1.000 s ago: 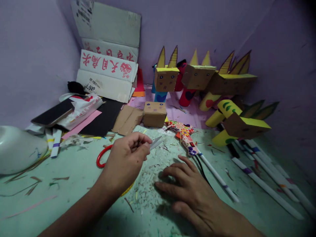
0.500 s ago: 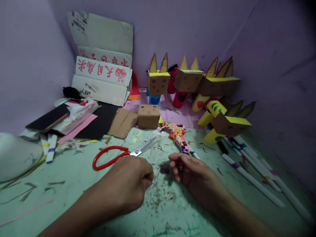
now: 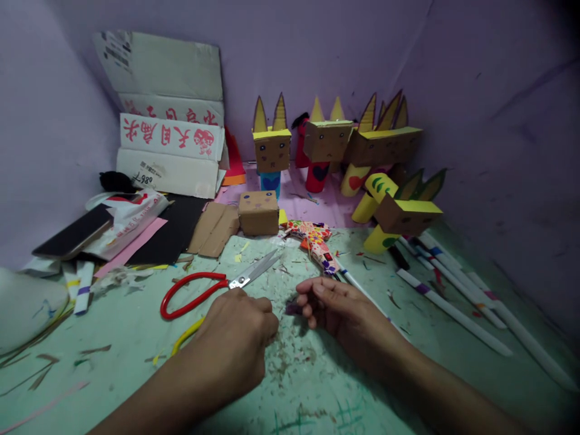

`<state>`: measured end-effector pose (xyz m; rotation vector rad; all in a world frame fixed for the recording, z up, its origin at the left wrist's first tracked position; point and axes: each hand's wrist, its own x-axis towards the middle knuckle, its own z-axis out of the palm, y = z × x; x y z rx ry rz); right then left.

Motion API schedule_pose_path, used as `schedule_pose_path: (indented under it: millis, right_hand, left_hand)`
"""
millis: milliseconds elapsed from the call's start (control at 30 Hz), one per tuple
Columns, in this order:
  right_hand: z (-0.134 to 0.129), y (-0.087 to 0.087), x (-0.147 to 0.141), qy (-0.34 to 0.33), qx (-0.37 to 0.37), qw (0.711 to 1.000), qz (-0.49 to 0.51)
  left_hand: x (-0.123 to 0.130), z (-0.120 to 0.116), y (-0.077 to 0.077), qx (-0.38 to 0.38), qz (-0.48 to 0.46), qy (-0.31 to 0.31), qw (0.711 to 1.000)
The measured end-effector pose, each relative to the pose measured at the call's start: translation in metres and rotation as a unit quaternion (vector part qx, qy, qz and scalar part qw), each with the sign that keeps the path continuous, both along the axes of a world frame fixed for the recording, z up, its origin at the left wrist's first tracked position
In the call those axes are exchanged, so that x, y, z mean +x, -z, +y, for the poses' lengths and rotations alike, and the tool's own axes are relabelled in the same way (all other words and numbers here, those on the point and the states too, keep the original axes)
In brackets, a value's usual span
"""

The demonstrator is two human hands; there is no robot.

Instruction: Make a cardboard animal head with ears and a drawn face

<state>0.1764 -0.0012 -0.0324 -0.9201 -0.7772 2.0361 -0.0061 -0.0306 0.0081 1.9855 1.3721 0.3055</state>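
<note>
My left hand (image 3: 240,335) is closed in a fist low over the green table, just below the red-handled scissors (image 3: 242,280); whatever it may hold is hidden. A yellow curved piece (image 3: 188,334) shows beside its wrist. My right hand (image 3: 338,305) hovers to the right with curled fingers apart and nothing seen between them. Close to its fingertips lies a small dark purple piece (image 3: 293,307). Behind the hands is a glue gun wrapped in floral paper (image 3: 317,241). A small cardboard box with a drawn face (image 3: 258,213) sits farther back.
Cardboard figures with pointed ears (image 3: 272,151) stand along the back and right. White paper sticks (image 3: 457,311) lie at right. Folded cardboard (image 3: 172,139), black paper (image 3: 170,232) and a phone-like dark slab (image 3: 72,229) are at left. Scraps litter the table (image 3: 136,386).
The view has shifted right, so objects appear farther left. The yellow curved piece now shows beside my left wrist. My right hand's fingers are slightly more curled.
</note>
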Motion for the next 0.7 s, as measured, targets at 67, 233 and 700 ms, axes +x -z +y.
schedule_pose_path:
  millis: [67,233,700]
  right_hand:
    - [0.0,0.001,0.0,-0.003,0.004,1.0,0.004]
    - [0.0,0.004,0.0,-0.008,0.007,1.0,0.008]
    - [-0.001,0.007,-0.002,-0.004,0.02,1.0,-0.001]
  left_hand:
    - [0.005,-0.002,0.0,0.065,0.118,0.082,0.987]
    - [0.019,-0.011,0.012,0.186,0.172,0.103,0.962]
    - [-0.01,0.01,-0.002,-0.051,-0.028,-0.105,0.993]
